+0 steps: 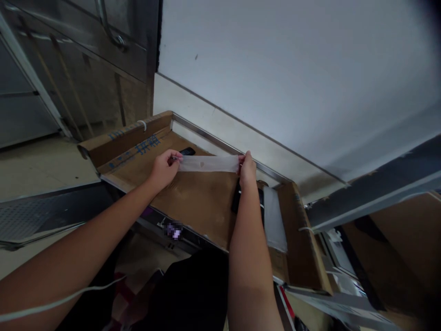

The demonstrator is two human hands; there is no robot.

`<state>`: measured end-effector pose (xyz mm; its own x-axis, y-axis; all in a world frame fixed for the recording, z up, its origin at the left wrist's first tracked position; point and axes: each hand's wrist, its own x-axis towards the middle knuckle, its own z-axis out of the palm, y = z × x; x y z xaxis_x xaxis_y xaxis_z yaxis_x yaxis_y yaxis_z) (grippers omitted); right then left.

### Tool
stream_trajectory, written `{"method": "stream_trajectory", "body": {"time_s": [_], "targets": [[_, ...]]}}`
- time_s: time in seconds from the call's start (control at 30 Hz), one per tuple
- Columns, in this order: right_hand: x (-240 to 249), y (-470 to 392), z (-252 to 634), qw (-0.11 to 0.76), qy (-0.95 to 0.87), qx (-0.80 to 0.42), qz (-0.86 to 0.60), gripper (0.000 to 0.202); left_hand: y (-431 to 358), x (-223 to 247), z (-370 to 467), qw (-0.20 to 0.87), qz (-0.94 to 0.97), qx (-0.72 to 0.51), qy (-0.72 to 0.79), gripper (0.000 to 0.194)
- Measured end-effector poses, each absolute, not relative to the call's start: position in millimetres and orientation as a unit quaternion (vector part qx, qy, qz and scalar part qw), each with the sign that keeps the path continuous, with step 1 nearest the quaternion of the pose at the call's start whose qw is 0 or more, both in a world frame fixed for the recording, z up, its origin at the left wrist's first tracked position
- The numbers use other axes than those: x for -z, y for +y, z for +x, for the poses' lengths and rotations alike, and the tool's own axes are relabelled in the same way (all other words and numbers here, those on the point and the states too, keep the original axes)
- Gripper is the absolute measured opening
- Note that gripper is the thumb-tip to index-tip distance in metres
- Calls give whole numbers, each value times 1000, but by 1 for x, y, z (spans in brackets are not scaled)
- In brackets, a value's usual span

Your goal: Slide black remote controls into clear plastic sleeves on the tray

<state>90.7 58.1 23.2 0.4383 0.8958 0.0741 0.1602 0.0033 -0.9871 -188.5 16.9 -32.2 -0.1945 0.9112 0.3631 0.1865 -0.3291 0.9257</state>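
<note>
A whitish, see-through flat strip, like a folded plastic bag, is stretched level above the cardboard lining. It bears a small brownish spot near its middle. My left hand pinches its left end between thumb and fingers. At the other end, my right hand grips the strip, thumb pointing up. Just behind my left fingers lies a small dark object. Partly hidden under my right forearm is a black flat item. To the right of that forearm rests a whitish sheet or stack of bags.
Cardboard with blue printed characters lines the table, its flaps standing up at left and right. White ties hold both flaps. A white wall rises behind. A metal door with a handle stands back left. A pale cord crosses my left forearm.
</note>
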Motion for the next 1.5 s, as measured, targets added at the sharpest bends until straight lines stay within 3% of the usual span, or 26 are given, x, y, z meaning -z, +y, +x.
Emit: {"method": "stream_trajectory", "body": {"time_s": [0.07,0.23,0.37,0.53,0.9,1.0,1.13,1.37,1.5], "targets": [[-21,58,91,548,-442,-319,-634,55,18,34,-189,312,551,-598,492,17],[-15,60,96,484,-560,-145,-657,52,19,36,-189,318,554,-600,482,17],[-16,61,99,456,-564,-96,-682,50,17,34,-189,337,553,-598,473,18],[-15,62,102,464,-545,-87,-693,50,16,36,-190,348,557,-582,479,19],[-19,62,110,518,-492,-29,-700,46,16,33,-191,442,517,-599,423,42],[-19,59,106,590,-425,-118,-676,44,15,33,-190,449,512,-596,426,44],[-13,42,70,674,-268,-388,-569,47,17,33,-189,442,483,-605,453,43],[6,-10,-32,550,-256,-669,-430,22,14,35,-185,435,449,-628,463,45],[13,-29,-60,582,-233,-662,-411,7,-6,28,-178,519,487,-561,422,46]]}}
